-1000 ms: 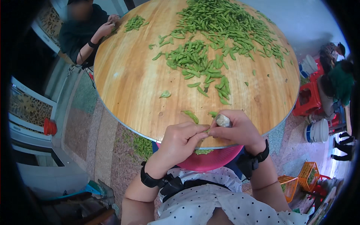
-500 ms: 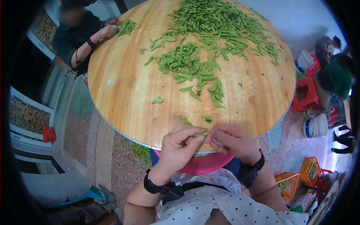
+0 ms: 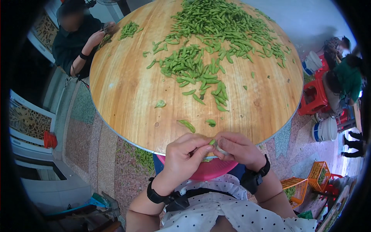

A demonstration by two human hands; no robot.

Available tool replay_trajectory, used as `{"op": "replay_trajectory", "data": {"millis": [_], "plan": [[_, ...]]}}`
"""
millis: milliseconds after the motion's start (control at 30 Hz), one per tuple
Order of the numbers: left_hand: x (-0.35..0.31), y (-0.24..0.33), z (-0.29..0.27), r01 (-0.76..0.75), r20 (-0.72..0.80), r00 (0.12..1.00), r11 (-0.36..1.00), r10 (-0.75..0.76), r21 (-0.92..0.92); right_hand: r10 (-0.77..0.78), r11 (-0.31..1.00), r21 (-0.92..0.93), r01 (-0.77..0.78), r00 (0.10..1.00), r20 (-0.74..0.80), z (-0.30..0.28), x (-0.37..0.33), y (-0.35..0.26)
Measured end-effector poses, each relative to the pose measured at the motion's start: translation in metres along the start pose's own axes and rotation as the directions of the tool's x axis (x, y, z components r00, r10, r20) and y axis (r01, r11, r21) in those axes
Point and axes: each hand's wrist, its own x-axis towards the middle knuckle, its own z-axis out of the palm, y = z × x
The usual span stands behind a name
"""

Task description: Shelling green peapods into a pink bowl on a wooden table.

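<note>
Above the near edge of the round wooden table (image 3: 127,96), my two hands meet. My left hand (image 3: 183,156) pinches a green soybean pod (image 3: 212,142), whose tip shows between thumb and forefinger. Against it, my right hand (image 3: 240,150) is closed; a pale bit shows among its fingers, too small to name. Under both hands is a pink basin (image 3: 206,174), partly covered. Just beyond my fingers lie a loose pod (image 3: 187,125) and a small green piece (image 3: 210,122). Farther off sit a smaller heap of pods (image 3: 187,62) and a large pile (image 3: 220,21).
At the far left a person (image 3: 75,42) works beside a little pod heap (image 3: 129,30). To the right are red stools (image 3: 313,96), a white bucket (image 3: 325,129), orange crates (image 3: 295,189) and other people. Green scraps (image 3: 139,156) litter the floor at left.
The pod between my hands has turned and less of it shows; my hands have shifted only slightly. The person at far left has drawn their hands back from the small heap.
</note>
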Motion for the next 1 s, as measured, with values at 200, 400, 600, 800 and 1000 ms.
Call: {"op": "replay_trajectory", "data": {"millis": [200,400,600,800,1000], "plan": [[0.001,0.006,0.004,-0.095,-0.040,0.994,0.987,0.101,0.131,-0.010,0.999,0.051,0.011,1.000,-0.018,-0.001,0.000,0.004],[0.000,0.003,0.008,-0.055,-0.099,0.993,0.992,0.066,0.115,-0.071,0.996,-0.064,0.066,0.995,-0.074,0.001,0.002,0.006],[0.000,-0.007,0.010,0.307,0.004,0.940,0.844,-0.340,-0.439,-0.447,0.807,-0.460,0.370,0.892,-0.068,0.010,0.006,0.005],[0.001,-0.012,0.001,0.444,0.237,0.863,0.445,-0.447,-0.778,-0.437,0.642,-0.681,0.353,0.898,0.054,0.003,0.006,0.006],[-0.010,-0.017,0.012,0.373,0.073,0.874,0.567,-0.480,-0.735,-0.557,0.663,-0.709,0.238,0.790,-0.255,0.021,0.000,0.008]]}}
